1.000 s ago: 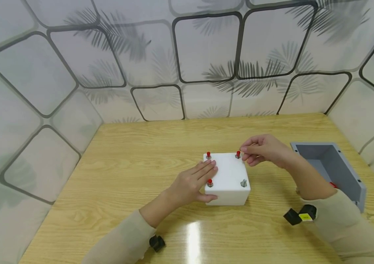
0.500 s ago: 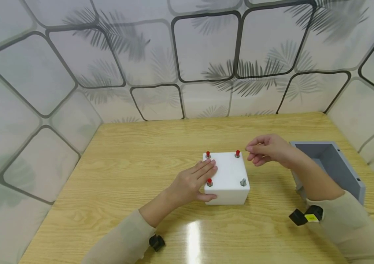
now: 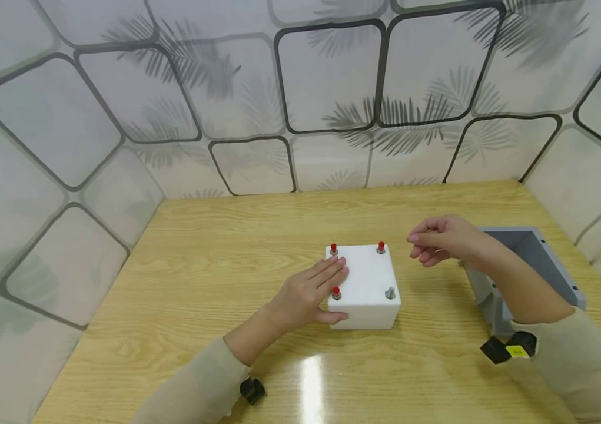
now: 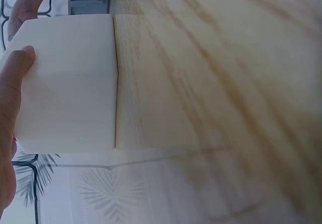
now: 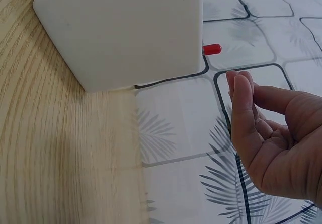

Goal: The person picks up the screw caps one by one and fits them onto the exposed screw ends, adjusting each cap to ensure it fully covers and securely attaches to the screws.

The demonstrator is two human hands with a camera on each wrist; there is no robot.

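Observation:
A white square box (image 3: 369, 274) stands on the wooden table, with metal posts at its top corners. Red caps sit on the far-right post (image 3: 381, 247), the far-left post (image 3: 334, 248) and the near-left post (image 3: 336, 292). Bare metal shows on the near-right post (image 3: 390, 292). My left hand (image 3: 302, 297) rests on the box's left side, fingers straight across the top and thumb (image 4: 22, 60) against the front face. Off to the right of the box, my right hand (image 3: 445, 240) hovers with thumb and index tips together; the right wrist view shows nothing between them.
A grey bin (image 3: 560, 271) stands on the table at the right, partly covered by my right forearm. Its contents are hidden from this angle. Patterned cloth walls (image 3: 332, 159) enclose the table at the back and sides.
My right hand has moved away from the far-right red cap, rightward towards the grey bin. The left hand and the box have stayed in place.

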